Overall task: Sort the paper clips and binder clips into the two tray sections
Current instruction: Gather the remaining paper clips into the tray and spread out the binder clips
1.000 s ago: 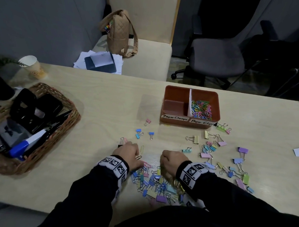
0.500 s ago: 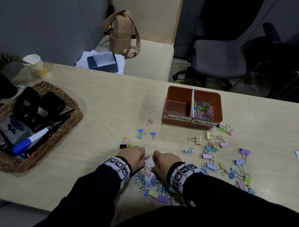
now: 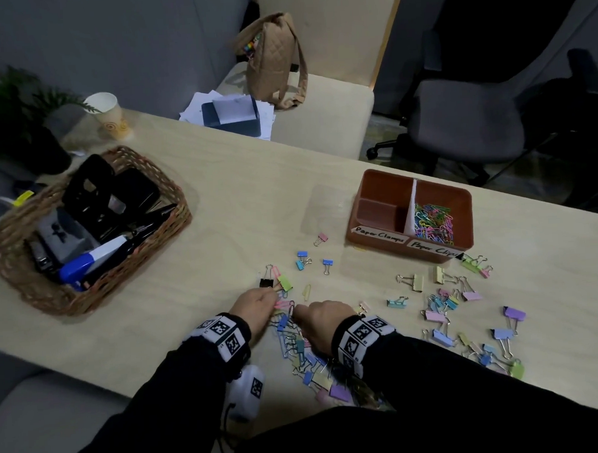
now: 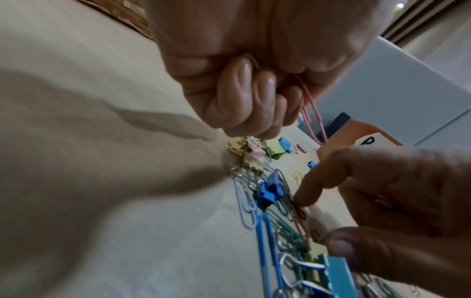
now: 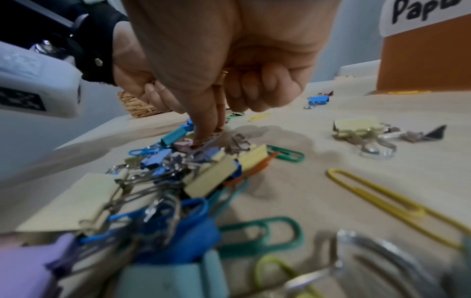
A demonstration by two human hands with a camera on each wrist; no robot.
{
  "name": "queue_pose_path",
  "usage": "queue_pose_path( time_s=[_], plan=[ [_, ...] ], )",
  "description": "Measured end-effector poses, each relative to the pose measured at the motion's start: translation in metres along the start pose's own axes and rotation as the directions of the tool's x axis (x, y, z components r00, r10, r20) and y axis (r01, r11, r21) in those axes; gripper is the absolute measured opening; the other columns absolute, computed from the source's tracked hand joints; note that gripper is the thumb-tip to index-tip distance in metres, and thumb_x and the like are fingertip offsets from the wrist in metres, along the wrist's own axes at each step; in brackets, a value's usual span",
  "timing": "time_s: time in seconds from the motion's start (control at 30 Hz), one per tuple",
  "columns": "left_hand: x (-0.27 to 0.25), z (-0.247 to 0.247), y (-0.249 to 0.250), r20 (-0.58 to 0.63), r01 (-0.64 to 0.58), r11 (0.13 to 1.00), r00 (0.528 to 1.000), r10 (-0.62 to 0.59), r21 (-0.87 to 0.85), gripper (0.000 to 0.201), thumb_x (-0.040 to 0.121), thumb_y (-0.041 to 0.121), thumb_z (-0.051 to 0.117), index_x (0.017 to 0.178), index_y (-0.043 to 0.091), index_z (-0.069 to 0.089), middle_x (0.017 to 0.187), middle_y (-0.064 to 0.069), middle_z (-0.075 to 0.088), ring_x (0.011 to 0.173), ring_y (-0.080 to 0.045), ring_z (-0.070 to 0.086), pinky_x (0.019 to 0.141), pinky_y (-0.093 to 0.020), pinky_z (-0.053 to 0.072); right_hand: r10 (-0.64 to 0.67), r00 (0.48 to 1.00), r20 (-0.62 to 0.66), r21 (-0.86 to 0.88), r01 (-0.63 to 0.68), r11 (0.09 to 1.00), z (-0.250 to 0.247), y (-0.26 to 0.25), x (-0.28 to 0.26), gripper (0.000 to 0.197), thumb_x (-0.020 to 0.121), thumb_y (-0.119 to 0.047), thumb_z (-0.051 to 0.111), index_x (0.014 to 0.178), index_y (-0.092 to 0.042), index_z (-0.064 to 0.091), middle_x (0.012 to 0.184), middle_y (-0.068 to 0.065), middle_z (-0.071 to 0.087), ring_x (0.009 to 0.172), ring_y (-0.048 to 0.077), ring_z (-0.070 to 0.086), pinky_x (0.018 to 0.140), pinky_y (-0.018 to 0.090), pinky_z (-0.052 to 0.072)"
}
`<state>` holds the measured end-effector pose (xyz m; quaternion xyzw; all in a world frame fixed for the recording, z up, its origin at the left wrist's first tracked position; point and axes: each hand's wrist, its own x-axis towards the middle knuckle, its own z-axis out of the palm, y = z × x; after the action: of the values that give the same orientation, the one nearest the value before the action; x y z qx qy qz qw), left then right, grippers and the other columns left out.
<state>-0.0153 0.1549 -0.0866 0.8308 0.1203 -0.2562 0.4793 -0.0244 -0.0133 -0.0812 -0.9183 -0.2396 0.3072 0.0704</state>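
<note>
The orange tray has an empty left section and coloured paper clips in the right one. A mixed pile of paper clips and binder clips lies at the table's near edge. My left hand is curled round gathered paper clips, and a pink paper clip hangs out of the fist. My right hand has index fingertip and thumb down on the pile, pinching a dark paper clip. Its other fingers are curled.
Loose binder clips are scattered right of my hands, with a few ahead of them. One yellow paper clip lies alone. A wicker basket of office tools stands at the left, a paper cup behind it.
Both hands have moved forward to the far end of the pile and closer together. The left fist now shows a pink clip sticking out.
</note>
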Motion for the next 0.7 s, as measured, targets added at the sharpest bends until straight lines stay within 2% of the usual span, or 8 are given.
queue_pose_path(
  time_s=[0.07,0.13,0.2,0.23,0.33,0.4,0.57,0.7],
  plan=[
    [0.001,0.001,-0.002,-0.019,0.038,0.998,0.999,-0.039,-0.059,0.035,0.096,0.016,0.039,0.061,0.017,0.038,0.059,0.0,0.039,0.058,-0.018,0.036,0.057,-0.029,0.028,0.016,1.0,0.01,-0.03,-0.015,0.999,0.0,0.002,0.0,0.024,0.087,-0.015,0.057,0.109,-0.019,0.052,0.096,0.006,0.061,0.085,0.029,0.058,0.069,0.035,0.048],
    [0.002,0.001,-0.001,-0.016,0.117,0.966,0.992,-0.124,-0.23,0.034,0.094,0.015,0.039,0.06,0.015,0.041,0.048,0.0,0.038,0.045,-0.016,0.032,0.046,-0.023,0.025,0.06,0.998,-0.02,-0.009,-0.06,0.998,-0.002,0.005,-0.001,0.018,0.086,-0.018,0.058,0.103,-0.016,0.051,0.095,0.007,0.061,0.083,0.029,0.056,0.069,0.034,0.048],
    [0.002,-0.002,0.004,0.024,0.189,0.913,0.981,-0.193,-0.362,0.036,0.095,0.016,0.038,0.061,0.008,0.048,0.043,-0.003,0.041,0.034,-0.014,0.027,0.038,-0.018,0.02,0.069,0.996,-0.064,0.032,-0.067,0.997,-0.003,0.006,-0.001,0.019,0.09,-0.023,0.053,0.106,-0.017,0.046,0.094,0.007,0.062,0.081,0.029,0.057,0.071,0.036,0.052],
    [0.004,-0.003,0.003,0.044,0.204,0.904,0.978,-0.202,-0.376,0.039,0.094,0.018,0.038,0.06,0.006,0.051,0.044,-0.006,0.04,0.034,-0.014,0.025,0.039,-0.019,0.018,0.058,0.995,-0.08,0.045,-0.054,0.998,-0.003,0.005,0.0,0.022,0.092,-0.026,0.051,0.111,-0.018,0.044,0.095,0.008,0.062,0.081,0.029,0.058,0.072,0.038,0.053],
    [0.007,-0.005,-0.002,0.091,0.248,0.906,0.969,-0.23,-0.342,0.044,0.09,0.027,0.04,0.054,0.007,0.055,0.04,-0.006,0.031,0.038,-0.014,0.022,0.045,-0.024,0.016,0.019,0.999,-0.033,0.049,-0.018,0.999,-0.003,-0.001,0.006,0.037,0.092,-0.036,0.054,0.123,-0.023,0.039,0.099,0.008,0.061,0.087,0.03,0.059,0.076,0.041,0.053],
    [0.009,-0.005,-0.007,0.093,0.256,0.914,0.967,-0.239,-0.315,0.044,0.091,0.029,0.04,0.054,0.01,0.053,0.039,-0.003,0.031,0.039,-0.014,0.022,0.046,-0.025,0.016,0.016,1.0,-0.002,0.039,-0.016,0.999,-0.003,-0.004,0.011,0.037,0.091,-0.036,0.057,0.121,-0.02,0.04,0.1,0.009,0.061,0.089,0.03,0.059,0.076,0.041,0.052],
    [0.009,-0.008,-0.012,0.048,0.246,0.925,0.969,-0.243,-0.29,0.038,0.097,0.02,0.037,0.061,0.014,0.046,0.046,0.003,0.037,0.036,-0.011,0.026,0.038,-0.019,0.019,0.064,0.998,-0.006,0.047,-0.064,0.997,-0.003,-0.003,0.016,0.019,0.093,-0.015,0.051,0.111,-0.013,0.049,0.102,0.011,0.061,0.089,0.03,0.058,0.079,0.04,0.052],
    [0.009,-0.008,-0.013,0.039,0.223,0.949,0.975,-0.22,-0.224,0.034,0.094,0.016,0.038,0.061,0.014,0.044,0.048,0.0,0.036,0.036,-0.012,0.024,0.038,-0.019,0.018,0.092,0.996,0.004,0.038,-0.092,0.995,0.001,0.003,0.01,0.015,0.089,-0.006,0.052,0.103,-0.009,0.049,0.097,0.012,0.061,0.079,0.027,0.055,0.071,0.038,0.051]
  ],
)
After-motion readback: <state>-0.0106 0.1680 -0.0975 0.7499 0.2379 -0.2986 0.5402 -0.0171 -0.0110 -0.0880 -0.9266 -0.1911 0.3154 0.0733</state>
